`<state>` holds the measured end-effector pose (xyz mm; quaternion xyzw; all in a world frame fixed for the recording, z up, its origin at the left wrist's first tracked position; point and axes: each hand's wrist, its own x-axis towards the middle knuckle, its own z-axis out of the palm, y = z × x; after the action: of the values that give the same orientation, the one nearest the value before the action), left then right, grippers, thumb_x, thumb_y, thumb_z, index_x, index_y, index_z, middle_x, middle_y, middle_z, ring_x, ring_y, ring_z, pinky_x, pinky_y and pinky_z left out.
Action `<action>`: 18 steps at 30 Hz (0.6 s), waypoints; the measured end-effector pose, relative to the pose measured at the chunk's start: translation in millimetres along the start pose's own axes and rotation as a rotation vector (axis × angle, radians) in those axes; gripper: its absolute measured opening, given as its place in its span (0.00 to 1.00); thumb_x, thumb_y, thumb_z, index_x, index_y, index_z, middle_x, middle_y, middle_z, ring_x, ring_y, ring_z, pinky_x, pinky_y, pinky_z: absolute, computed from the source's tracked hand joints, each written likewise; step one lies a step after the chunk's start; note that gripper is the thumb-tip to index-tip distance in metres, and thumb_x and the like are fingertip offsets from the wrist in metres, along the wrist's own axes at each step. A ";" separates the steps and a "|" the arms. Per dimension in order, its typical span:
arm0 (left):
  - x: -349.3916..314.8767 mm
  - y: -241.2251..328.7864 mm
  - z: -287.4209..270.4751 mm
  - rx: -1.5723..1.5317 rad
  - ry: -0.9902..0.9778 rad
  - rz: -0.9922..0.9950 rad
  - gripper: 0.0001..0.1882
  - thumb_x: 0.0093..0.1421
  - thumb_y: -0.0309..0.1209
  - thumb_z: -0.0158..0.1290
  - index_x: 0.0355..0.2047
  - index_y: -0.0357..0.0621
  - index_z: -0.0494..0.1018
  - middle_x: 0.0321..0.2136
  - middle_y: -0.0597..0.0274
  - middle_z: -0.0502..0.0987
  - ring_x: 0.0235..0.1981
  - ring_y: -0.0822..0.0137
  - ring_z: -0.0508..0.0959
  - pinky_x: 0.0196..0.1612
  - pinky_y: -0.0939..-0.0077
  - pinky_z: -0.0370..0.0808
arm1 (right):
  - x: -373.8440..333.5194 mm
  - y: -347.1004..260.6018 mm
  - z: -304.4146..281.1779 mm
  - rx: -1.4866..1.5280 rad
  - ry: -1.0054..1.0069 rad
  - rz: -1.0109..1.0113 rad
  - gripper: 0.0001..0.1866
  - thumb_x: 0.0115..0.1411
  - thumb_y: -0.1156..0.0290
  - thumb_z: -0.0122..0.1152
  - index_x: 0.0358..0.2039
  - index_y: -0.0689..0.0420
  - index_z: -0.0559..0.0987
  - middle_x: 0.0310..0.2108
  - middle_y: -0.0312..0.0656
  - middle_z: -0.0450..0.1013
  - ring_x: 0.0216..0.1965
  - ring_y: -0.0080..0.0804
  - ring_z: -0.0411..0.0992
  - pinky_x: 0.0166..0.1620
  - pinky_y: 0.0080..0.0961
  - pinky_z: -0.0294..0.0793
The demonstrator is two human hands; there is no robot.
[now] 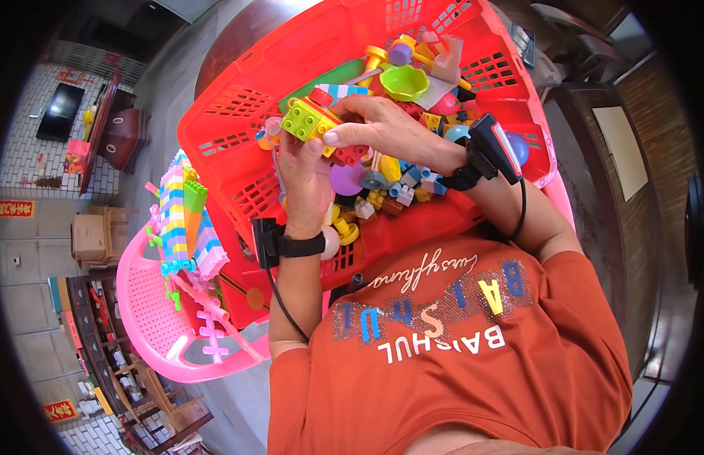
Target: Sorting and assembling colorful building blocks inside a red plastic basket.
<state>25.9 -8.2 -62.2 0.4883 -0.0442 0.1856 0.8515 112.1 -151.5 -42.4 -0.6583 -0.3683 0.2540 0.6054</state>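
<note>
Both hands clasp a cluster of green, yellow and red toy blocks [309, 121] above a red basket [310, 49] of loose pieces, the left hand's [305, 178] grip closed around its lower side, the right hand's [386, 130] on its right; a pink chair [151, 318] stands nearby.

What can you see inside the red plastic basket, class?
A lime-green scalloped bowl and a heap of toy building blocks. The heap, left hand and right hand cover whatever lies beneath.
</note>
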 end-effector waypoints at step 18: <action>7.3 21.2 -16.3 -0.156 0.218 0.079 0.28 0.63 0.50 0.43 0.57 0.46 0.60 0.52 0.60 0.68 0.53 0.60 0.69 0.55 0.59 0.67 | 5.5 8.7 -68.2 -0.818 -0.024 -0.002 0.12 0.57 0.67 0.56 0.37 0.61 0.77 0.25 0.41 0.75 0.25 0.27 0.74 0.29 0.22 0.72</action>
<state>23.4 17.3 -51.5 0.3955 0.0151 0.2672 0.8786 170.2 -188.7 -40.9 -0.8412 -0.4468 0.0938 0.2897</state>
